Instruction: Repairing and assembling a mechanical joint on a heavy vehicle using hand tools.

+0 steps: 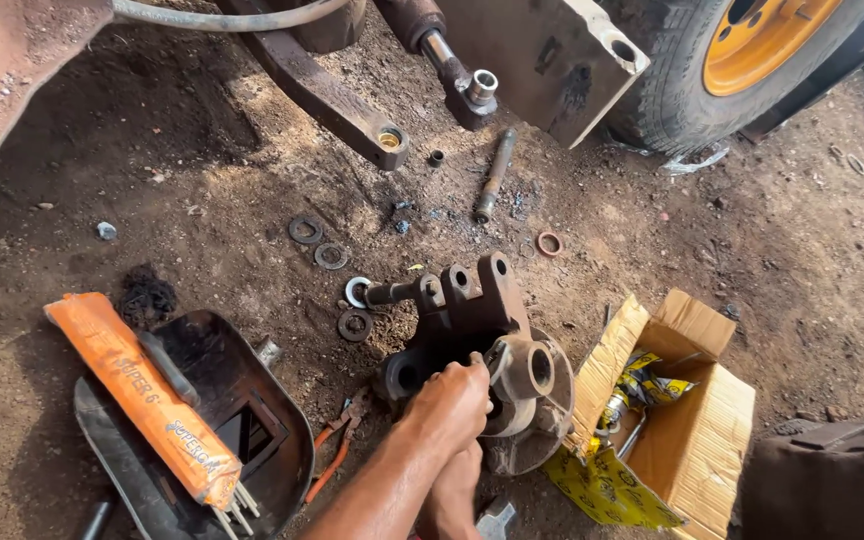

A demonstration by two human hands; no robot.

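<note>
Big metal part: a rusty cast steering knuckle [482, 350] sits on the dirt ground [202, 180], in the middle, just beside the cardboard box [697, 440].
Left hand [452, 400]: it is curled tight over the round hub end of the part. It looks closed on it.
Right hand [457, 490]: it is low down, under the left arm, close to the bottom of the part. I cannot tell if it is open or closed, since most of it is hidden.
How it feels: it looks very heavy, hard and stiff. It is greasy and dirty, so it may slip.
Where to grab: the thick arms with holes on top, or the round hub, look like good spots for two hands.
Near the part: flat washers [330, 256] and a long pin [493, 175] lie in the dirt behind it. Orange-handled pliers [337, 445] lie just beside it.
On the left: a dark welding mask [252, 440] lies face up, with an orange pack of welding rods [152, 395] on it.
Far back: a big tyre with a yellow rim [742, 50] and brown machine arms [327, 95].
</note>
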